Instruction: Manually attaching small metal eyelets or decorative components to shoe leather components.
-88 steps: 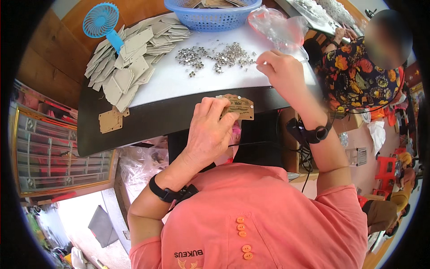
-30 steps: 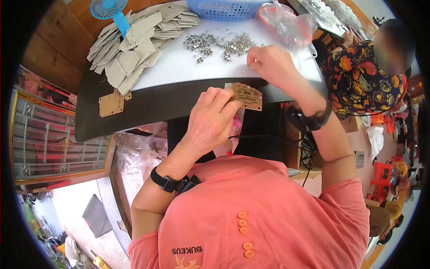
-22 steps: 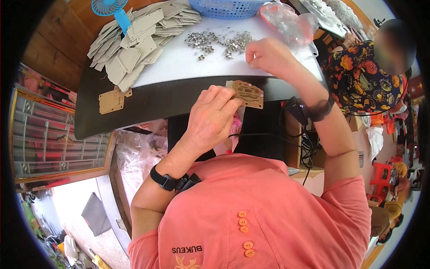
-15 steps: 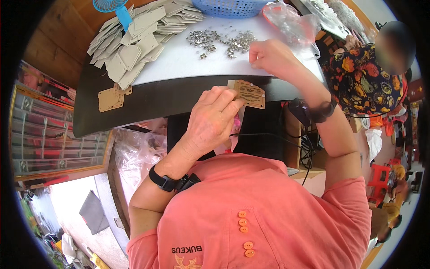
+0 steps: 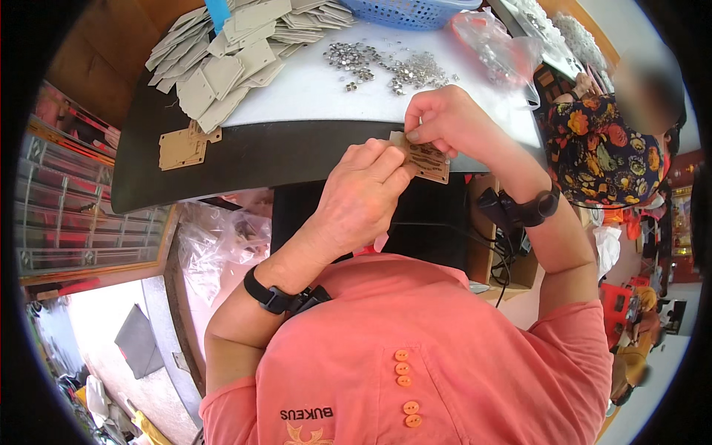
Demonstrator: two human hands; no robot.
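My left hand (image 5: 365,185) grips a small brown printed card (image 5: 432,167) at its left side, over the near edge of the dark table. Above that card, my right hand (image 5: 452,124) is closed in a pinch, its thumb and fingertips at the card's top edge. Whatever sits between those fingertips is too small to make out. Just beyond my hands, small shiny silvery pieces (image 5: 421,72) lie scattered in loose heaps on a white sheet (image 5: 311,93).
At the back left is a large heap of greyish cards (image 5: 248,44). Several brown cards (image 5: 180,148) rest on the dark table edge (image 5: 274,152). Behind stand a blue basket (image 5: 408,13) and a clear plastic bag (image 5: 504,55). Another person (image 5: 604,148) sits at the right.
My right hand has come from beside the silvery pieces down to the card. The left hand still holds the card in nearly the same place. The view has shifted slightly.
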